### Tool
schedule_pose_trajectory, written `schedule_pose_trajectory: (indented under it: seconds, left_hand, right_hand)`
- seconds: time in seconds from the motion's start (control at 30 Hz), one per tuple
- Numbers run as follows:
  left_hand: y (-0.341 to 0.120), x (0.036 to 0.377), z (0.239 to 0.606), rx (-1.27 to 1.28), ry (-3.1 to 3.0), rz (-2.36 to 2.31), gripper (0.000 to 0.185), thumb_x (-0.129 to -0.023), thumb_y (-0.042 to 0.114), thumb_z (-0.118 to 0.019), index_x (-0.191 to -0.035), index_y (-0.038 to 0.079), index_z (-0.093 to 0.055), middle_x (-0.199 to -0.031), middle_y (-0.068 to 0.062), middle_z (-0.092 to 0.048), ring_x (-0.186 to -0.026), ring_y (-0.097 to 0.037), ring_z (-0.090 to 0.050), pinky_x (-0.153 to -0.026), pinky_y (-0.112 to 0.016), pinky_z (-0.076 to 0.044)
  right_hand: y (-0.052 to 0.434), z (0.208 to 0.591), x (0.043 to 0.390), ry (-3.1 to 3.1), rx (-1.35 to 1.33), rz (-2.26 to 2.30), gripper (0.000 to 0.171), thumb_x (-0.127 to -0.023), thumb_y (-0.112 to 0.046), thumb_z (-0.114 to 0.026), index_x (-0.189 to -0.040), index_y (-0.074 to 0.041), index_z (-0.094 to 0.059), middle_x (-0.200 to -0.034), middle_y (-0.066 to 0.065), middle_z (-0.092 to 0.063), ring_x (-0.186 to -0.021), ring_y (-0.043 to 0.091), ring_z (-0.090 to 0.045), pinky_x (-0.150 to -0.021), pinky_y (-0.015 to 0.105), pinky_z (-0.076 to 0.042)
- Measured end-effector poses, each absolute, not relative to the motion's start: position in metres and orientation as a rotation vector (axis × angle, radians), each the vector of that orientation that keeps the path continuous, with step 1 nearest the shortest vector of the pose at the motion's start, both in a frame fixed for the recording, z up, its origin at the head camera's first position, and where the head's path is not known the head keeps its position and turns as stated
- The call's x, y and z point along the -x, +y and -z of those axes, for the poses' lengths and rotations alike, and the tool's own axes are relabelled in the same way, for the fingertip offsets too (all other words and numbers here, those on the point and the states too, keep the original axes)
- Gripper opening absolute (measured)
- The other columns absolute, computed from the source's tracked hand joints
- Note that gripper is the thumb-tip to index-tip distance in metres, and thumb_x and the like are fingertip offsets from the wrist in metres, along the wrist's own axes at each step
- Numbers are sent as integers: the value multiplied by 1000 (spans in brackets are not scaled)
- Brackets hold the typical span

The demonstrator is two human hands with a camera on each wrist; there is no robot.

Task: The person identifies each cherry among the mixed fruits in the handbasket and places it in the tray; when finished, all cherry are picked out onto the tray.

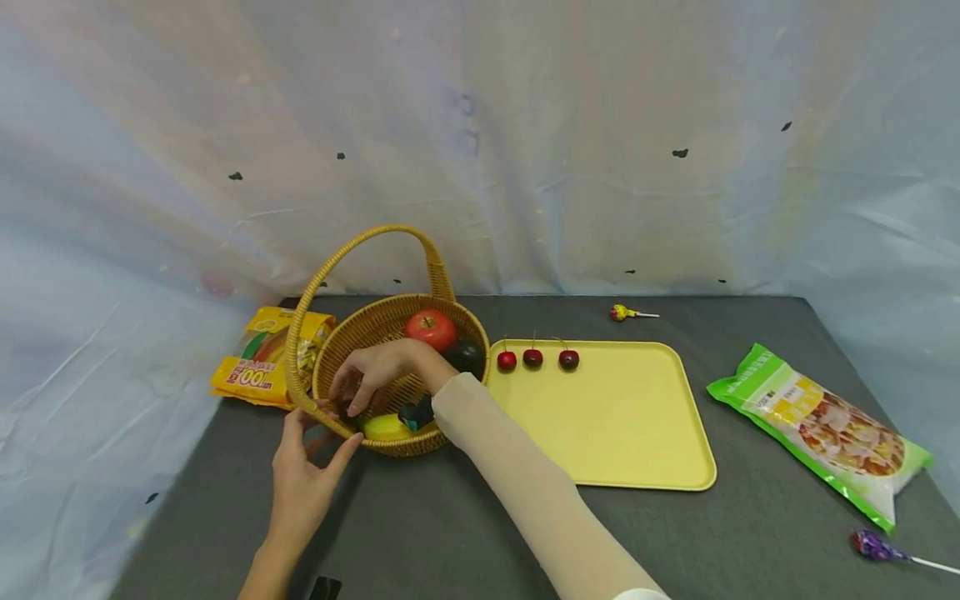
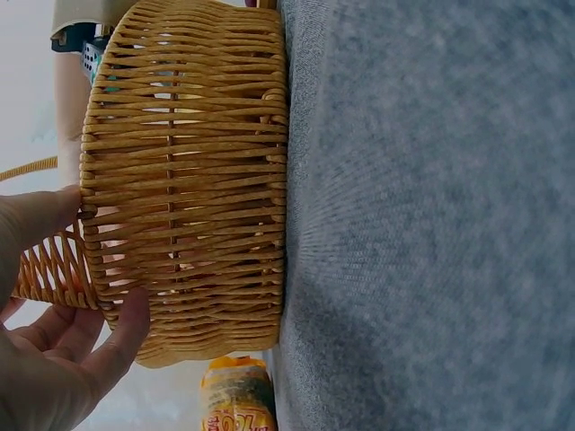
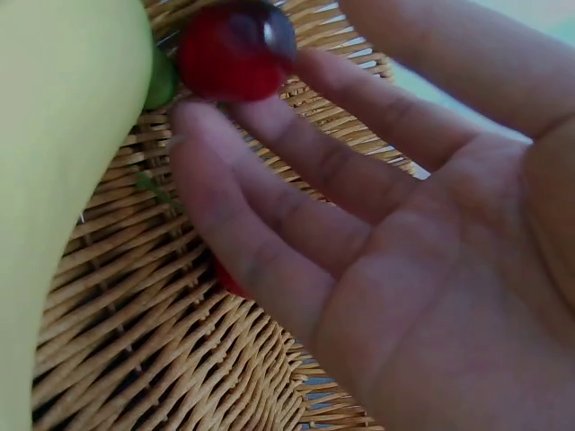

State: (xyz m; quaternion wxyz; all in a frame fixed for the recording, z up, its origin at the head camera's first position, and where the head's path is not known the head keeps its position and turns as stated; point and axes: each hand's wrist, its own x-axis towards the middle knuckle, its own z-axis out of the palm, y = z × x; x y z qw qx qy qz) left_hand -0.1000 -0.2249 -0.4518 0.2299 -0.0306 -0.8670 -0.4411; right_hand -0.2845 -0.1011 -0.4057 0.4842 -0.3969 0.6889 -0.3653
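Observation:
A wicker basket [image 1: 352, 333] with a tall handle stands at the table's left. My right hand [image 1: 365, 385] reaches down into it with fairly straight fingers. In the right wrist view the fingertips of that hand [image 3: 296, 224] touch a red cherry [image 3: 235, 49] on the woven floor, beside a yellow fruit [image 3: 63, 135]. My left hand [image 1: 315, 446] rests against the basket's near left wall, thumb by the rim and fingers [image 2: 126, 323] on the weave [image 2: 198, 180]. A red apple [image 1: 431, 327] and a dark avocado [image 1: 465, 357] also lie inside.
A yellow tray [image 1: 622, 425] right of the basket carries three cherries [image 1: 532, 358] along its far edge. A yellow snack bag [image 1: 258, 367] lies behind the basket. A green snack bag [image 1: 825, 429] and a purple lollipop [image 1: 870, 546] lie at the right, another lollipop [image 1: 622, 313] at the back.

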Motion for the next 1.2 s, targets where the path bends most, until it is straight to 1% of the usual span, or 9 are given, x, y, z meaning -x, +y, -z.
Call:
schedule_pose_trajectory:
  seconds: [0.17,0.37,0.47,0.6,0.67,0.83,0.93,1.07,1.2]
  left_hand:
    - [-225,100,452,77,-2386,1212,64,-79,-2,-83,-132,-2,-47,-122,-15,-54,-112,-10,-51,-85,-14,-56]
    - [-226,100,452,71,-2388,1210,63,-79,-3,-83,-131,-2,-47,-123,-15,-54,-112,-6,-50,-84,-13,-55]
    - [-226,100,453,78,-2384,1218,63,-79,-3,-83,-131,-2,-47,-123,-14,-54,-112,-8,-51,-84,-12,-55]
    - [-225,100,453,88,-2369,1229,62,-79,-3,-82,-131,-3,-47,-124,-16,-54,-112,-12,-51,-84,-11,-54]
    - [-224,100,453,89,-2365,1237,63,-80,-3,-82,-132,-3,-47,-125,-17,-53,-112,-13,-51,-83,-12,-54]
    - [-223,98,452,84,-2367,1259,64,-81,-3,-81,-134,-3,-46,-126,-18,-53,-112,-11,-51,-82,-15,-56]
    - [-223,97,450,70,-2369,1248,63,-80,-3,-82,-132,-4,-47,-124,-18,-54,-111,-10,-51,-82,-13,-56]
    - [-224,95,449,61,-2381,1226,62,-80,-2,-82,-132,-2,-48,-123,-16,-54,-111,-8,-50,-82,-13,-56]
    - [-225,96,450,58,-2388,1215,63,-80,-1,-82,-133,-1,-48,-124,-15,-55,-111,-7,-50,-82,-14,-56]
  right_hand:
    - [-103,407,284,1658,939,925,35,-91,-7,-73,-124,-4,-63,-108,9,-68,-101,28,-66,-91,44,-58]
    - [-107,406,279,1685,1036,816,21,-88,-3,-75,-108,-3,-69,-95,6,-68,-84,17,-65,-85,39,-60]
    - [-101,401,279,1702,1091,835,19,-89,-2,-75,-108,-2,-70,-95,6,-67,-83,17,-63,-84,37,-60]
    - [-79,388,284,1769,1217,966,23,-92,-1,-70,-114,1,-69,-104,8,-68,-91,21,-65,-83,35,-60]
    - [-61,382,287,1822,1312,1039,24,-94,-2,-67,-117,2,-68,-109,9,-68,-95,23,-64,-82,32,-59]
    - [2,381,291,1978,1427,1266,29,-96,-5,-64,-124,4,-64,-119,15,-64,-104,22,-61,-89,29,-56]
    - [46,387,288,2032,1343,1452,37,-95,-3,-66,-130,5,-59,-124,21,-60,-107,23,-61,-91,31,-57]
    - [105,393,279,2092,1186,1645,50,-91,3,-69,-138,6,-51,-132,23,-55,-110,29,-60,-89,36,-59]
    - [159,402,267,2250,1115,1656,44,-90,4,-69,-133,3,-57,-129,17,-59,-107,29,-60,-86,37,-58]
